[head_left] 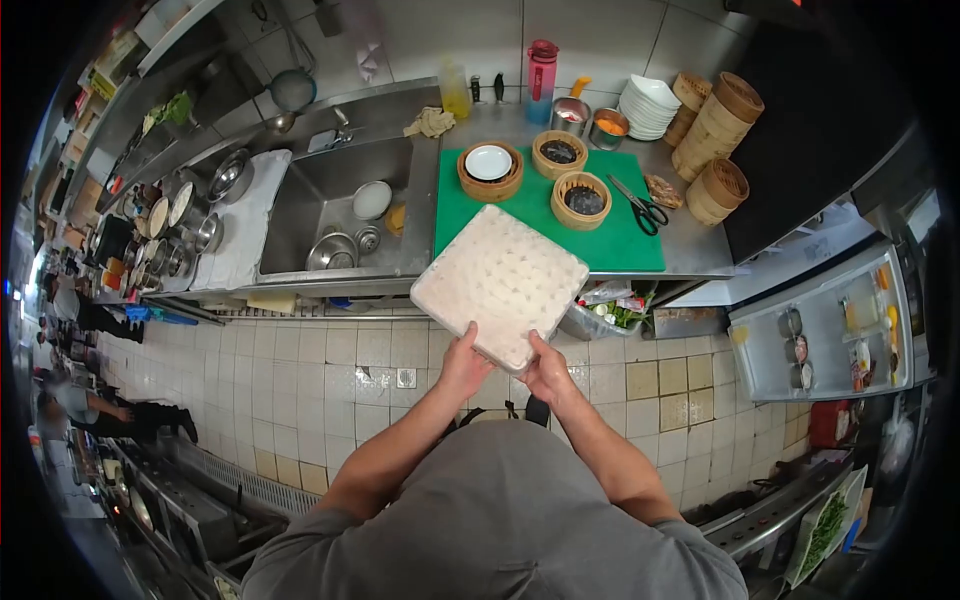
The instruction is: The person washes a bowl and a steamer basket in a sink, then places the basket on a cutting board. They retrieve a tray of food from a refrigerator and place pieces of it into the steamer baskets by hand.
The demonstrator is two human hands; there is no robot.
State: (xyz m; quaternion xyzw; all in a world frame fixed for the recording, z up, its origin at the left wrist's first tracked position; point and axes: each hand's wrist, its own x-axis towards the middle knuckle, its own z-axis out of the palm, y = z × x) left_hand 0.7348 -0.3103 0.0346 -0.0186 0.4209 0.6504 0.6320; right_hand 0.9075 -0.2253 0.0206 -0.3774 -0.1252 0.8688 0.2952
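Observation:
A square, shallow, pale box point(500, 280) with rounded corners and a bumpy whitish top is held out over the floor in front of the counter. My left hand point(465, 367) grips its near left edge, thumb on top and fingers underneath. At the near right edge, my right hand point(547, 368) holds it the same way. The box's far corner overlaps the green cutting board point(625, 245) in this view. Three bamboo steamers are on that board: one steamer point(464, 187) with a white saucer point(488, 162), two others point(580, 202) with dark liners. Black-handled scissors point(640, 207) lie beside them.
Left of the board is a steel sink point(300, 220) with bowls in it. Stacked steamers point(713, 140) and white dishes point(648, 105) stand at the back right. An open fridge door point(825, 325) juts out at right. Other people point(85, 405) are at far left.

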